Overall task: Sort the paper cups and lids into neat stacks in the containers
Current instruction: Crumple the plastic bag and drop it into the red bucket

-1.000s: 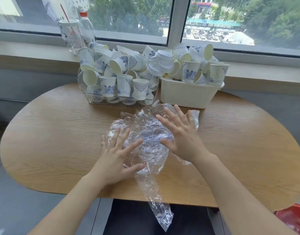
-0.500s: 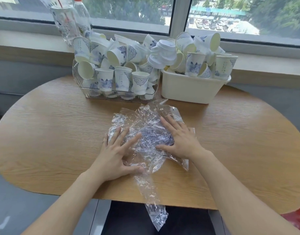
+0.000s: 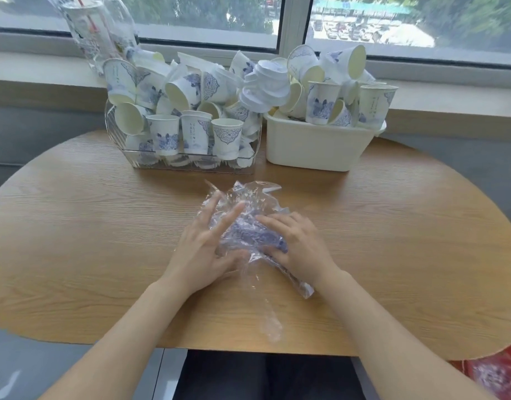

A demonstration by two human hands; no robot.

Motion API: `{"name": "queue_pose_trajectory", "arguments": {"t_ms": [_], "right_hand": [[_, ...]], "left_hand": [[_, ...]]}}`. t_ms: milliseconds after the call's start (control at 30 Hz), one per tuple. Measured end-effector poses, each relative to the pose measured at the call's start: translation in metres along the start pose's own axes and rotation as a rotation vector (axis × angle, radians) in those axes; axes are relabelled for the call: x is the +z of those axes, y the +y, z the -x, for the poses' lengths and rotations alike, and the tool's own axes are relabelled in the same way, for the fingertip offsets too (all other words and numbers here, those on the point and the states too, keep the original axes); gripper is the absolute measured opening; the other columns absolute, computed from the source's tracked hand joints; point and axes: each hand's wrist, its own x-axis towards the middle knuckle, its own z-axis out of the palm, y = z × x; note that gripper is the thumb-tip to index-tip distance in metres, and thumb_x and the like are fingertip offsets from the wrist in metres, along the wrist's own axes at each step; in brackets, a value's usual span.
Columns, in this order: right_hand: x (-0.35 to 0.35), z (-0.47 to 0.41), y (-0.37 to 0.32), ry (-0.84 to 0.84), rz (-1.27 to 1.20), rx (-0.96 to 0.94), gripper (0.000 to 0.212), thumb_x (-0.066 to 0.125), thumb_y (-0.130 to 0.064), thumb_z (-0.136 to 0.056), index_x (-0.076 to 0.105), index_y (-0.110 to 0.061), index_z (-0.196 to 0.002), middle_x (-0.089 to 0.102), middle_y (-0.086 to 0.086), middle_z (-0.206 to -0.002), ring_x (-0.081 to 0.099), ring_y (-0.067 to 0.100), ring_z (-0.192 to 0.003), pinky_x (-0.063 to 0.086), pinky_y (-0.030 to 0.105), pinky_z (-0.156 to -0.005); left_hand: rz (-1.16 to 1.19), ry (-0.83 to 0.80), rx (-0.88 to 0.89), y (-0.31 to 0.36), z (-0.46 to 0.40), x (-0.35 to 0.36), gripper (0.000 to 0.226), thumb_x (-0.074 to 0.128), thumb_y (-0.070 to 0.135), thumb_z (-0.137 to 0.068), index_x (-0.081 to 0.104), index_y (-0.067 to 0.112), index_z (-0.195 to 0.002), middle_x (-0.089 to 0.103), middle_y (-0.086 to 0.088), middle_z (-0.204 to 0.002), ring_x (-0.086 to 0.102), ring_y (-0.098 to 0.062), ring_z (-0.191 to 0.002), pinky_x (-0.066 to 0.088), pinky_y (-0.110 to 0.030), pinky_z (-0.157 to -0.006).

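- Left hand flat on the crumpled clear plastic bag, fingers straight and spread, pointing up and to the right, pressing the film down onto the wooden table.
- Right hand on the right side of the same bag, fingers extended and lying over the film, thumb low at its near edge; no curl around anything visible.
- Bag bunched between the two hands, with blue-purple print showing through at its middle, a loose tail trailing toward the near table edge.
- Paper cups piled loosely in a clear wire-rimmed basket at the far left of the table: some upright in a front row, others on their sides or tipped, white with blue patterns.
- More cups heaped in a cream plastic tub just to the right of the basket, several upright, several tilted.
- Leaning stack of white lids resting across the gap, above the meeting of basket and tub.
- Clear bottle and a wrapped sleeve with a red straw standing on the window sill behind the basket, blurred.
- Red object partly in view below the table at the lower right, too blurred to identify.
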Motion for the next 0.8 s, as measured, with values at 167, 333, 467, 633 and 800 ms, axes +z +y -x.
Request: {"name": "queue_pose_trajectory", "arguments": {"t_ms": [167,333,467,633,800], "right_hand": [[-0.008,0.011,-0.007,-0.106,-0.111,-0.046,0.059,0.057,-0.043,-0.101,0.04,-0.039,-0.158,0.051,-0.011,-0.152,0.044,0.011,-0.135,0.039,0.04,-0.116],[-0.023,0.021,-0.021,-0.1,-0.503,0.104,0.068,0.049,-0.068,-0.097,0.022,-0.057,-0.159,0.031,-0.025,-0.166,0.029,-0.001,-0.152,0.028,0.049,-0.125],[-0.021,0.021,-0.036,-0.113,-0.292,0.142,0.104,0.071,-0.078,-0.078,0.013,-0.055,-0.161,0.02,-0.011,-0.172,0.027,0.014,-0.156,0.031,0.048,-0.124],[-0.013,0.022,-0.029,0.01,-0.321,0.217,0.086,0.074,-0.038,-0.091,0.023,-0.056,-0.159,0.024,-0.007,-0.171,0.041,0.017,-0.146,0.036,0.034,-0.114],[-0.022,0.024,-0.026,0.201,-0.488,0.29,0.072,0.081,-0.021,-0.089,0.049,-0.038,-0.151,0.052,-0.013,-0.152,0.048,0.007,-0.14,0.042,0.037,-0.119]], "left_hand": [[-0.061,-0.059,-0.075,0.012,-0.008,-0.002,0.075,0.04,0.084,-0.088,0.032,0.057,-0.158,0.025,-0.004,-0.172,0.032,-0.031,-0.154,0.034,-0.058,-0.119],[-0.067,-0.038,-0.17,0.02,-0.012,-0.002,0.073,0.044,0.079,-0.088,0.049,0.045,-0.152,0.043,-0.008,-0.16,0.041,-0.031,-0.146,0.039,-0.057,-0.115],[0.027,0.017,-0.181,0.027,-0.011,0.001,0.062,0.07,0.061,-0.089,0.058,0.038,-0.146,0.049,-0.007,-0.153,0.044,-0.03,-0.142,0.041,-0.054,-0.112],[0.257,-0.04,-0.17,0.025,-0.001,-0.01,0.064,0.062,0.08,-0.084,0.053,0.055,-0.141,0.038,0.004,-0.159,0.028,-0.01,-0.148,0.032,-0.047,-0.119],[0.336,-0.144,-0.129,0.032,0.014,-0.016,0.083,0.062,0.094,-0.071,0.036,0.07,-0.146,0.014,0.008,-0.17,0.014,-0.011,-0.155,0.028,-0.053,-0.118]]}}
